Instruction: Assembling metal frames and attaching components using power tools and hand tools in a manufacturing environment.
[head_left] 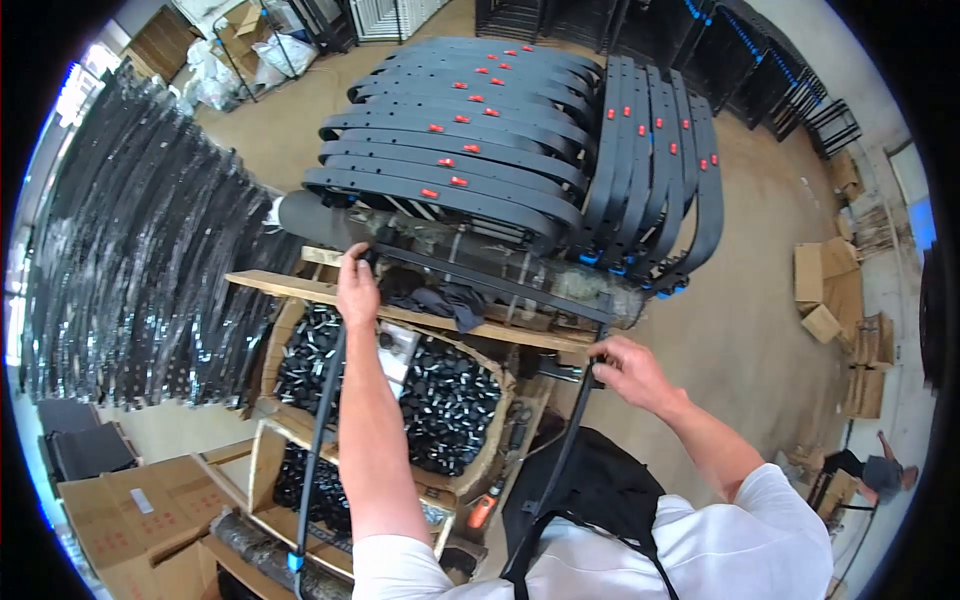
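Observation:
A black U-shaped metal frame (480,277) lies across the work stand in front of me, its two long legs running back toward my body. At its far left corner, my left hand (358,288) is closed around the tube, with a small dark piece by the fingertips. My right hand (632,372) pinches the right leg just below the other corner; whether a small part sits between the fingers I cannot make out. Under the frame, an open carton (500,400) holds many small black plastic and shiny metal pieces. A blue piece (295,561) sits on the left leg.
Curved dark-grey frames with red tabs (450,150) are stacked beyond the stand. Wrapped black bars (140,250) form a tall pile at left. A wooden plank (285,288) crosses the stand. Cardboard boxes (828,285) stand right; another person (880,470) is far right.

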